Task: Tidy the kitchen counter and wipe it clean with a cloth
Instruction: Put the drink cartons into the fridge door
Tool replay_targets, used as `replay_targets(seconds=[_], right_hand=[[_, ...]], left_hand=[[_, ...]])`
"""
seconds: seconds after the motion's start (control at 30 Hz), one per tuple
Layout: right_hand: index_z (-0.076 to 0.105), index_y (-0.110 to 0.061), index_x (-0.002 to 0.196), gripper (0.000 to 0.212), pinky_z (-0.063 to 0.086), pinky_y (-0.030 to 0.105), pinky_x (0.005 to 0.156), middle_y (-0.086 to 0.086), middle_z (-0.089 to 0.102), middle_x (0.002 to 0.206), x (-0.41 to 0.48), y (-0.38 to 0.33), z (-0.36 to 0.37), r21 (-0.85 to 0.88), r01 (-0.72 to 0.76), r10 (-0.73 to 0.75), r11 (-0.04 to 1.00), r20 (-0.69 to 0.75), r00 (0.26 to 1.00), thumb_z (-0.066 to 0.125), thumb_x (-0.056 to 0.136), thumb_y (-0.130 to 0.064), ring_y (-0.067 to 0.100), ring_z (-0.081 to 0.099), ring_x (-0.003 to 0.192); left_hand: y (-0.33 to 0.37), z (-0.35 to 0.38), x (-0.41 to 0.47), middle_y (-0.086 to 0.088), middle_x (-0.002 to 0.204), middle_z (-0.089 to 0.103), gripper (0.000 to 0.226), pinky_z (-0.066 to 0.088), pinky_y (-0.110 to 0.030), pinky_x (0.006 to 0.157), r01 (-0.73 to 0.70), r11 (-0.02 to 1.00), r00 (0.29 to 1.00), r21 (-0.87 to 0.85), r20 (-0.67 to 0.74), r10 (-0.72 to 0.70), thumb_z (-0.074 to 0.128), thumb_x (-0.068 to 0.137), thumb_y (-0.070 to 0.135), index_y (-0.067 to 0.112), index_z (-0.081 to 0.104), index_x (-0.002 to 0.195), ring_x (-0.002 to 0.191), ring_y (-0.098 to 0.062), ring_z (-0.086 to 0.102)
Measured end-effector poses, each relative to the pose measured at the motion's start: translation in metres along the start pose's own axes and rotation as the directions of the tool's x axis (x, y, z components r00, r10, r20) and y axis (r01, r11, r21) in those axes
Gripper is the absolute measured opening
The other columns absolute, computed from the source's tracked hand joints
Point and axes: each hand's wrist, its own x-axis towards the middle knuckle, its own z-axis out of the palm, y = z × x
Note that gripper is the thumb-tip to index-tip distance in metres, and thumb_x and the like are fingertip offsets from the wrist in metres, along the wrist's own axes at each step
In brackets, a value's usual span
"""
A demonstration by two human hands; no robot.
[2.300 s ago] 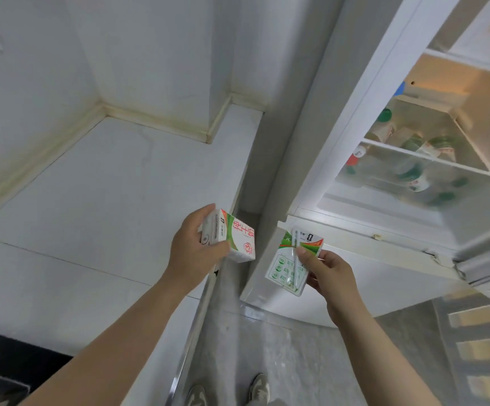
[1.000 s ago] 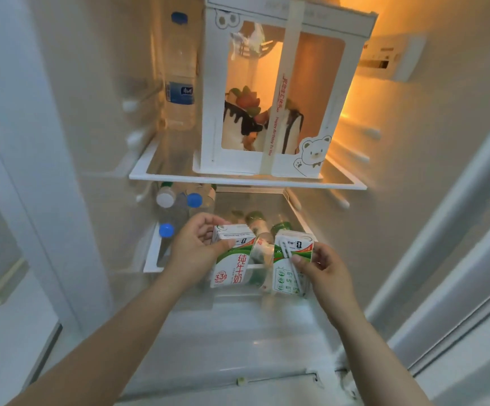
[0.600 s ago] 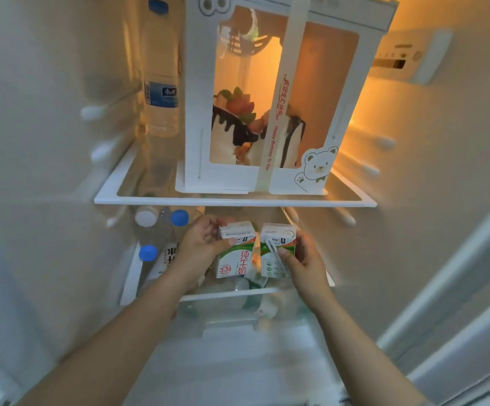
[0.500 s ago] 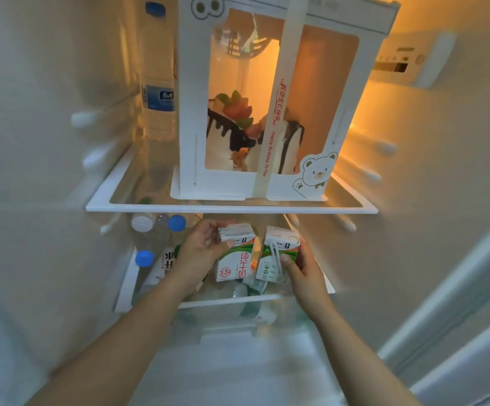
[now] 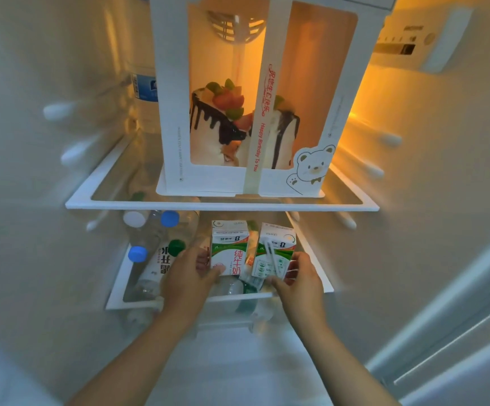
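Note:
I am looking into an open fridge. Two small green-and-white milk cartons stand upright side by side on the lower glass shelf (image 5: pixel 114 291), under the upper shelf. My left hand (image 5: pixel 188 285) wraps the left milk carton (image 5: pixel 229 247) from its left side, thumb on its front. My right hand (image 5: pixel 299 285) holds the right milk carton (image 5: pixel 276 250), which has a straw on its face, from the right and below. The kitchen counter and any cloth are out of view.
Several water bottles (image 5: pixel 155 259) with blue, white and green caps lie on the left of the lower shelf. A tall white cake box (image 5: pixel 173 112) fills the upper shelf (image 5: pixel 220 205), with a water bottle (image 5: pixel 144 92) to its left. The fridge door frame runs down the right.
I turned from the counter to the fridge with a carton in each hand. Both cartons have gone further back onto the lower shelf and now stand upright together.

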Motion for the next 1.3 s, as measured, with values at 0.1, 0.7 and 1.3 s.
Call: replay_targets(seconds=[0.1,0.7,1.3], right_hand=[[0.052,-0.028,0.101,0.033,0.044,0.010,0.058,-0.015,0.062,0.097,0.011,-0.005,0.003,-0.102,0.030,-0.029,0.994,0.011,1.000,0.073,0.080,-0.013,0.004,0.062,0.084],[0.058,-0.028,0.099,0.018,0.047,0.030,0.065,-0.007,0.061,0.096,0.069,-0.008,0.037,-0.452,0.030,-0.054,0.891,-0.040,0.998,0.064,0.086,-0.039,0.014,0.056,0.077],[0.062,-0.017,0.122,0.045,0.047,0.031,0.089,0.000,0.064,0.121,-0.001,-0.020,0.014,-0.341,0.080,-0.083,0.937,0.006,0.997,0.072,0.081,-0.033,0.021,0.058,0.108]], left_hand=[[0.002,0.004,0.008,0.014,0.095,0.065,0.023,0.056,-0.038,0.072,-0.008,0.992,1.000,0.126,0.006,0.008,0.070,0.082,0.044,0.031,0.059,0.099,0.079,-0.006,0.061],[0.028,0.015,0.036,0.008,0.092,0.060,0.022,0.052,-0.030,0.068,0.064,0.944,0.997,0.324,-0.058,-0.048,0.054,0.093,0.045,0.026,0.054,0.103,0.076,-0.015,0.058],[0.020,0.010,0.020,0.001,0.103,0.063,0.022,0.037,-0.025,0.060,-0.016,0.964,0.998,0.265,-0.058,0.033,0.065,0.088,0.029,0.018,0.057,0.105,0.082,-0.017,0.057]])
